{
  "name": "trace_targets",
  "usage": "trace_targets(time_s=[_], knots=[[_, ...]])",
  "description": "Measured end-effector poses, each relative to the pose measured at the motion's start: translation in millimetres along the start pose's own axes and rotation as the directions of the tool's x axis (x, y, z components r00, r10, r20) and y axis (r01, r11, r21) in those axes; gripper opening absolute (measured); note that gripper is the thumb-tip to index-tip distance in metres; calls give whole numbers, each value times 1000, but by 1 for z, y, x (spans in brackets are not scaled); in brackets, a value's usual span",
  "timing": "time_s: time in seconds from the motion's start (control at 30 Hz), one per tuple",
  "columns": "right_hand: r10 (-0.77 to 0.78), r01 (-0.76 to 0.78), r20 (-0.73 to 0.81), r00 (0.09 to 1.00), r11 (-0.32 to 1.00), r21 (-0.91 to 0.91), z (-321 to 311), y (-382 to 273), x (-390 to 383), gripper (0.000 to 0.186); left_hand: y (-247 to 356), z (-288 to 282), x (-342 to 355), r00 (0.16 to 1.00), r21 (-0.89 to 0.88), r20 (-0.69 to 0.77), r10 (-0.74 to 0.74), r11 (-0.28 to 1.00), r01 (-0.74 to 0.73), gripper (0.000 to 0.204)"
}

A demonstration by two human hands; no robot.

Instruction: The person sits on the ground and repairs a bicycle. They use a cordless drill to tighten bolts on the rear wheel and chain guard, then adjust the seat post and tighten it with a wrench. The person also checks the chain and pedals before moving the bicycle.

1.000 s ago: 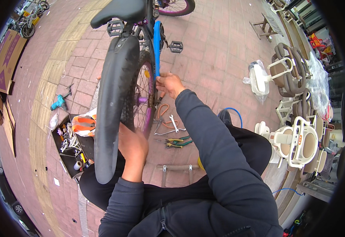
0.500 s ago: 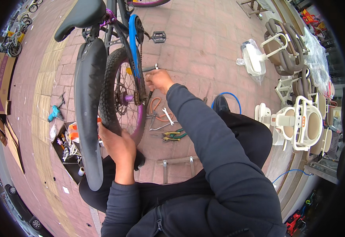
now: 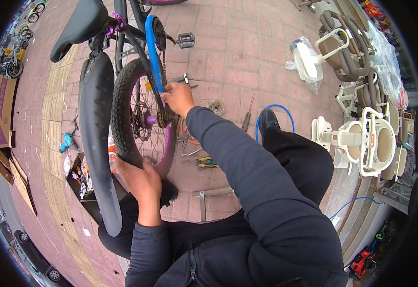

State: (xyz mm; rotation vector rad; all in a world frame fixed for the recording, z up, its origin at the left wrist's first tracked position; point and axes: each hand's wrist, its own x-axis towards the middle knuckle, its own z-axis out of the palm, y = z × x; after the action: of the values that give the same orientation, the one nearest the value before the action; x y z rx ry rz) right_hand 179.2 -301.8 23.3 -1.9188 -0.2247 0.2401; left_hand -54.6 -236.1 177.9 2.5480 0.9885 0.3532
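A bicycle with a black saddle point(image 3: 81, 26) stands in front of me on the left. My left hand point(image 3: 141, 182) is wrapped round the near lower part of the rear tire point(image 3: 122, 110), beside the long black mudguard point(image 3: 96, 124). The rear wheel has a purple hub point(image 3: 148, 121) and rim. My right hand point(image 3: 179, 99) is at the lower end of the blue chain guard point(image 3: 153, 55), above the rear axle. Its fingers are pinched together against the guard's end; whatever lies between them is hidden.
Yellow-handled pliers point(image 3: 207, 163), a screwdriver point(image 3: 247, 119) and a small round dish point(image 3: 216, 106) lie on the paving. A blue hose point(image 3: 292, 119) curves by my foot. White child seats point(image 3: 362, 138) stand right; a dark toolbox point(image 3: 88, 204) and teal drill point(image 3: 68, 142) are left.
My right hand has moved from beside the axle to the chain guard's end. The scene has shifted left, and the dish now shows past my right forearm. My left hand keeps its grip.
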Motion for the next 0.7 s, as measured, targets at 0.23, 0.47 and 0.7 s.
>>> trace_targets(time_s=[0.23, 0.47, 0.7], knots=[[-21, 21, -4, 1000, 998, 65, 0, -2, -4, 24, -2, -1, -1, 1000, 14, 5, 20, 1000, -20, 81], [-7, 4, 42, 999, 998, 64, -3, -1, -5, 28, 2, -4, 0, 1000, -5, 23, 1, 1000, -1, 80], [251, -253, 65, 966, 967, 25, -70, 79, -18, 29, 5, -5, -1, 1000, -35, -5, -7, 999, 7, 75]])
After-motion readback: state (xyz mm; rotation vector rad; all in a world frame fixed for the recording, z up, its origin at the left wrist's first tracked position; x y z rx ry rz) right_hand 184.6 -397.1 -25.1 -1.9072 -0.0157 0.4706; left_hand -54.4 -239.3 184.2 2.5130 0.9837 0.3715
